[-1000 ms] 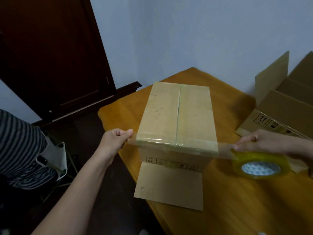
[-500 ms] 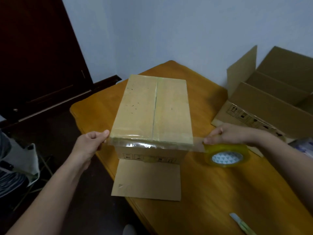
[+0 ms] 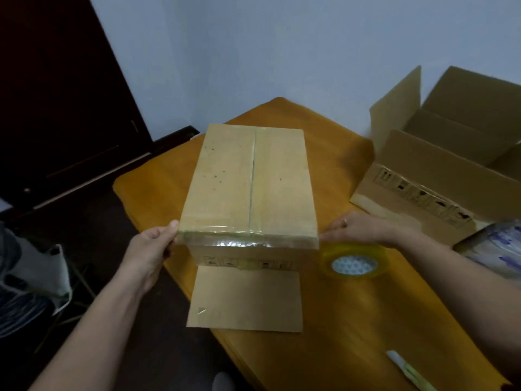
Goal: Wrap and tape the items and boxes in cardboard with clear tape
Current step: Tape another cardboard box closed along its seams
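A closed cardboard box (image 3: 248, 187) stands on the wooden table (image 3: 352, 320), with a taped seam down its top. A strip of clear tape (image 3: 239, 239) lies shiny across the box's near top edge. My left hand (image 3: 149, 249) pinches the tape's end at the box's near left corner, thumb against the corner. My right hand (image 3: 363, 228) grips the yellowish tape roll (image 3: 353, 262) from above, just off the near right corner. A flat cardboard sheet (image 3: 245, 299) sticks out from under the box toward me.
An open cardboard box (image 3: 451, 153) with raised flaps sits at the right back. A plastic-wrapped bundle (image 3: 496, 246) lies at the right edge. A pale pen-like tool (image 3: 408, 371) lies near the table's front. A chair with a bag (image 3: 42, 272) stands to the left.
Both hands have closed in on the box. The stretched tape now lies down on the near top edge, and the roll sits close to the right corner.
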